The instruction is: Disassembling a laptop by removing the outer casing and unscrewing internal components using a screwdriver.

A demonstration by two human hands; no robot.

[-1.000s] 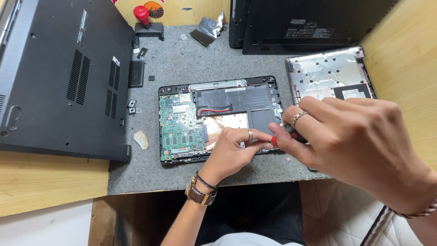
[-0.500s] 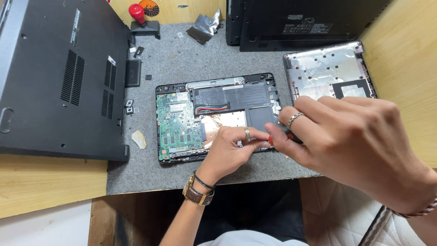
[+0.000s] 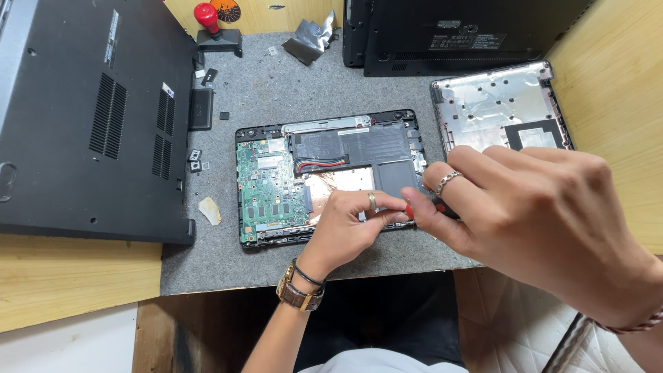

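On a grey felt mat atop a wooden bench, a person's left hand presses the opened small laptop mid-mat while the right hand pinches a red-handled screwdriver at its lower right edge.

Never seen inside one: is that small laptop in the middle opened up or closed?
Opened up. The small laptop lies without its bottom cover: green circuit board and battery are bare. Both hands work at its edge.

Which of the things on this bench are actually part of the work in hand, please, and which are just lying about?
In hand:
- opened small laptop, green board exposed
- red-handled screwdriver, held in right hand
- left hand, fingers on the laptop's lower edge

Lying about:
- large black laptop base
- silver cover
- stacked black laptops
- crumpled foil
- red-knobbed tool
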